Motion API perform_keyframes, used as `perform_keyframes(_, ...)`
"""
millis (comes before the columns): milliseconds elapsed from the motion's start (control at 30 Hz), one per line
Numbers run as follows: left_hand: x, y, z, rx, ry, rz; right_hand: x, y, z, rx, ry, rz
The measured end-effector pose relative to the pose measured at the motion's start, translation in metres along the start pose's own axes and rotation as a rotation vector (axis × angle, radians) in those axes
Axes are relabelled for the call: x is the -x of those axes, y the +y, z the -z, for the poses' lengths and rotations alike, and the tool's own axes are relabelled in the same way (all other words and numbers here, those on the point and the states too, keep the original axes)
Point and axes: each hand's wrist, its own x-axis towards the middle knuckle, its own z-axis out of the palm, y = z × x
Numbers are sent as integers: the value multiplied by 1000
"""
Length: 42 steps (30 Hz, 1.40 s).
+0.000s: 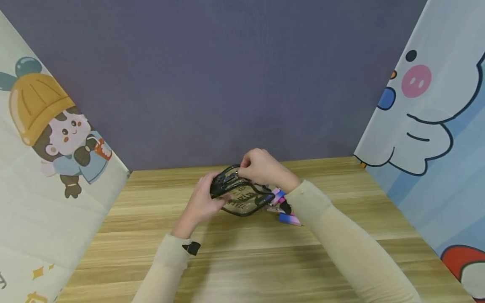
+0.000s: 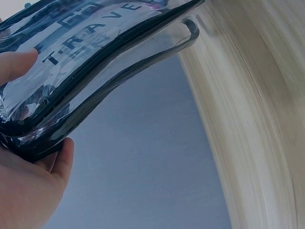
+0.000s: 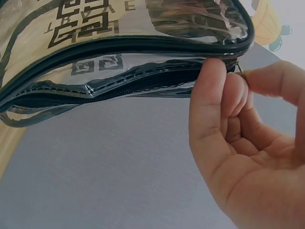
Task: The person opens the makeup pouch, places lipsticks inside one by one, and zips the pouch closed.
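Note:
A clear travel pouch [image 1: 242, 201] with black piping and dark "TRAVEL" lettering is held tilted above the wooden table. My left hand [image 1: 202, 203] grips one end of it, thumb on the printed face and fingers beneath, as the left wrist view also shows. At the pouch's top edge, my right hand [image 1: 263, 167] pinches the small metal zipper pull [image 3: 241, 70] between thumb and fingers. The black zipper [image 3: 128, 89] runs along the edge away from that pull in the right wrist view. A dark patch [image 3: 188, 19] shows through the clear plastic near the pull's end.
Beside the pouch, partly behind the right forearm, lie several small items, among them a blue-and-pink piece [image 1: 289, 219] and a black one [image 1: 285, 206]. A grey-blue panel [image 1: 242, 84] rises behind the table [image 1: 235, 269]. Cartoon-printed sheets [image 1: 424, 139] flank both sides.

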Motion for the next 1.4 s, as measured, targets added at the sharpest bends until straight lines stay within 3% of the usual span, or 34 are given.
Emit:
perform_keyframes(300, 3, 2, 2, 21, -12, 59, 1, 5, 0, -101, 37, -16)
perform_keyframes(733, 2, -4, 2, 31, -7, 72, 1, 15, -1, -200, 47, -66)
perform_keyframes(1400, 3, -5, 2, 41, -20, 97, -1, 33, -2, -240, 64, -40)
